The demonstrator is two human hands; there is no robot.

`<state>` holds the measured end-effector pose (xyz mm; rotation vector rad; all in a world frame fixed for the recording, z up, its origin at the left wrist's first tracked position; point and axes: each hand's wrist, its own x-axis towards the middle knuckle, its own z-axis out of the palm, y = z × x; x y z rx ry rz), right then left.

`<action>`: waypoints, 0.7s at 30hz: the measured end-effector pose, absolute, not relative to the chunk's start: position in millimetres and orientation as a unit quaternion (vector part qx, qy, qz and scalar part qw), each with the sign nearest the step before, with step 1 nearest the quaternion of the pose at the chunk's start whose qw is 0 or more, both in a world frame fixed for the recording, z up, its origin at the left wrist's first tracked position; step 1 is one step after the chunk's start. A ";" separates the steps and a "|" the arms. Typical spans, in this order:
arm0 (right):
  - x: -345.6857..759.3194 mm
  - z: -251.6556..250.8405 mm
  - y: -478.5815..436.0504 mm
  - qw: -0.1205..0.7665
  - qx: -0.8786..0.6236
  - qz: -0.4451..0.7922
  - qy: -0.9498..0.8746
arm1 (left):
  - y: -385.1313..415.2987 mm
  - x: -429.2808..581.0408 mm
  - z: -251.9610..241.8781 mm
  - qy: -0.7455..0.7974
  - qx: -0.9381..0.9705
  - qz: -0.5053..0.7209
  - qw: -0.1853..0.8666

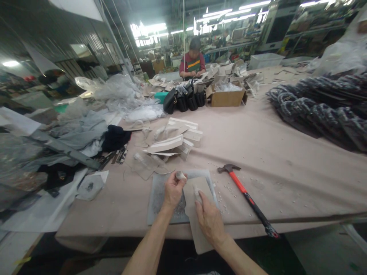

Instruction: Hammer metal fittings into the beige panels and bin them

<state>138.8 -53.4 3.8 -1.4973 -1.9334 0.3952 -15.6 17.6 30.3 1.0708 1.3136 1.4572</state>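
Left hand (173,191): grip closed on a small cylindrical piece (180,175), lower centre of the frame. Right hand (211,220): grip clamped on the beige panel (192,208), which overlaps the board (163,206) and projects past the bench (120,210) edge. The board presumably shields the bench. The hammer (243,190) lies at lower right, handle toward the person, probably for ready pickup. Hidden: the right hand's underside fingers; the cylindrical piece's lower end. Indistinct: the scattered specks (225,194) beside the board.
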 end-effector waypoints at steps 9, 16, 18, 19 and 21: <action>143.8 1.1 -53.3 0.317 -0.619 0.214 -0.685 | 41.3 25.7 15.7 0.487 0.466 0.535 0.509; 163.4 29.8 -47.4 0.306 -0.615 0.286 -0.669 | 38.5 25.7 4.1 0.492 0.467 0.520 0.519; 184.3 35.9 -40.1 0.326 -0.619 0.244 -0.672 | 38.3 26.0 4.7 0.493 0.472 0.518 0.515; 197.3 37.1 -35.8 0.328 -0.629 0.205 -0.674 | 38.4 26.4 4.7 0.493 0.474 0.518 0.514; 226.2 35.5 -27.3 0.295 -0.666 0.109 -0.676 | 38.9 27.3 3.8 0.493 0.475 0.517 0.513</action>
